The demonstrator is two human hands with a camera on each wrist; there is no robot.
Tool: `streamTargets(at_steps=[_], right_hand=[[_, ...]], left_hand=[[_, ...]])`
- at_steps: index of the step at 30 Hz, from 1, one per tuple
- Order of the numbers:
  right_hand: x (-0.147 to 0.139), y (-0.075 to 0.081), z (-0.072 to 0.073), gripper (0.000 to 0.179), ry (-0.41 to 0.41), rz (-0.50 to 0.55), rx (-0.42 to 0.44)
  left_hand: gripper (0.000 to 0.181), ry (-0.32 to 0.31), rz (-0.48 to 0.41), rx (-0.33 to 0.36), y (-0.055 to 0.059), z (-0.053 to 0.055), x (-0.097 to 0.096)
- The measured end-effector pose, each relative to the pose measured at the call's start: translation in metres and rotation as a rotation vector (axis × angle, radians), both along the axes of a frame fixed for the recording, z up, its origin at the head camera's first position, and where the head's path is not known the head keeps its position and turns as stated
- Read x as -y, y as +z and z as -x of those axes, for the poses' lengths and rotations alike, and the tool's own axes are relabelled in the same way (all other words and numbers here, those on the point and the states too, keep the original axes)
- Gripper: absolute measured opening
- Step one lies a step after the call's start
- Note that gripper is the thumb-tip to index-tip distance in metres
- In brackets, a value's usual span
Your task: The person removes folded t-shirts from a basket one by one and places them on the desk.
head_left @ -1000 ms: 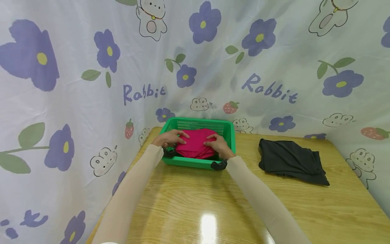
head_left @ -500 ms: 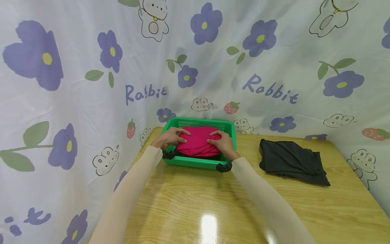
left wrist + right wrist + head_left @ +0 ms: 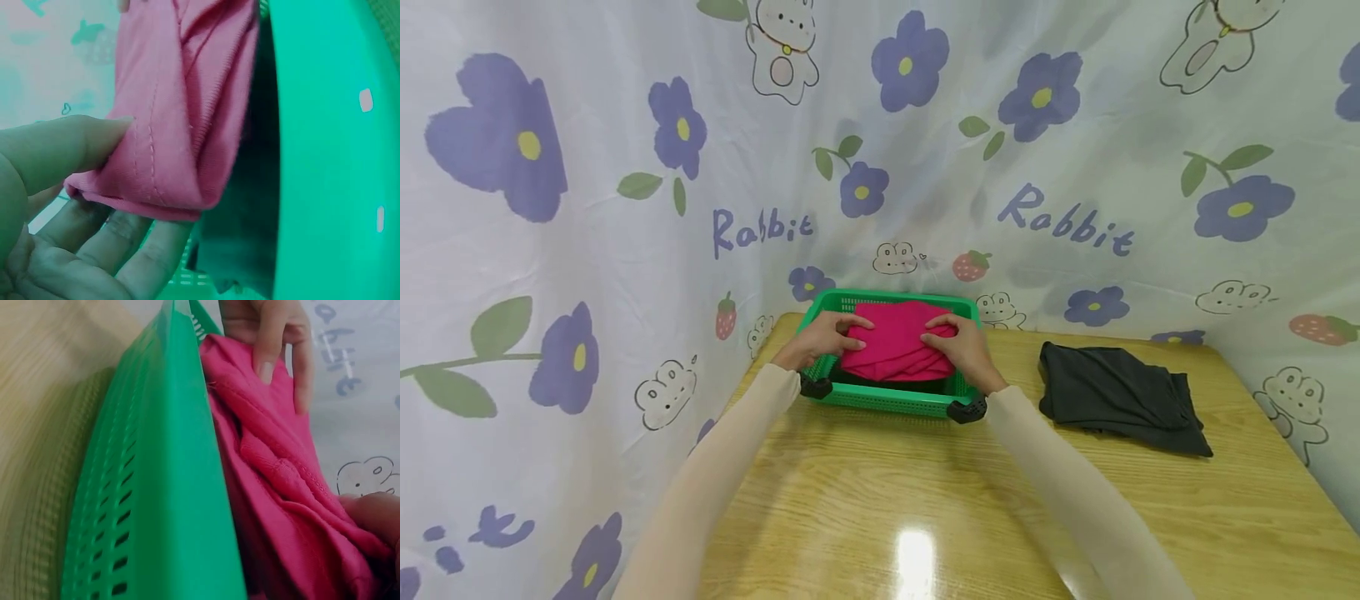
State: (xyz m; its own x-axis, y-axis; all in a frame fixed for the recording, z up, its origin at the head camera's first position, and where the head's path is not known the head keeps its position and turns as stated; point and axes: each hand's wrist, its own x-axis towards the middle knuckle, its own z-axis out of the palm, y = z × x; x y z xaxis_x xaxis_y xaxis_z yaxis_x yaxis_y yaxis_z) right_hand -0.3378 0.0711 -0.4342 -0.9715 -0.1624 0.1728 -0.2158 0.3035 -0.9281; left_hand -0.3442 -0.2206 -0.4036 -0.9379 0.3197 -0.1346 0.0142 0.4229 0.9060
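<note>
The pink cloth is pinched at opposite ends by left hand and right hand, at the mouth of the green basket near the far left corner of the desk. It is judged light and limp; all layers should be gripped together
</note>
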Motion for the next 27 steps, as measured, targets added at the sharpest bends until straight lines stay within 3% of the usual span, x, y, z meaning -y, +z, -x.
streamTargets(at_steps=[6,27], right_hand=[[-0.012,0.002,-0.003,0.044,0.0,-0.032,-0.021],[-0.05,0.023,-0.023,0.043,0.003,-0.014,-0.032]], left_hand=[[0.037,-0.021,0.005,-0.045,0.001,-0.002,-0.006],[0.036,-0.068,-0.037,-0.116,0.017,-0.018,-0.033]])
